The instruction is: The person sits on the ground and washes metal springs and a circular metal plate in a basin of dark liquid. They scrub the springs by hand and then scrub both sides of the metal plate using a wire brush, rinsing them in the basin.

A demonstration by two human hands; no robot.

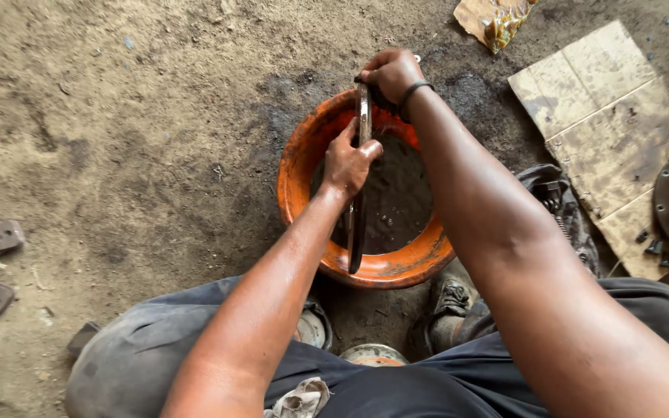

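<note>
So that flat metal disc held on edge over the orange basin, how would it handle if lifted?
The metal disc looks rigid and probably heavy: both the left hand and right hand steady it. Standing on edge, it could roll or tip. The dark liquid suggests a slippery surface.

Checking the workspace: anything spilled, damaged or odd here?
Nothing spilled. Both hands, left hand and right hand, hold a metal disc on edge over an orange basin of dark liquid. The cardboard is oil-stained.

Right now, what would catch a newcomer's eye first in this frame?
The orange basin of dark liquid sits mid-frame on the dirt floor. Over it, the right hand and left hand hold a metal disc upright on edge. Greasy cardboard lies upper right.
</note>
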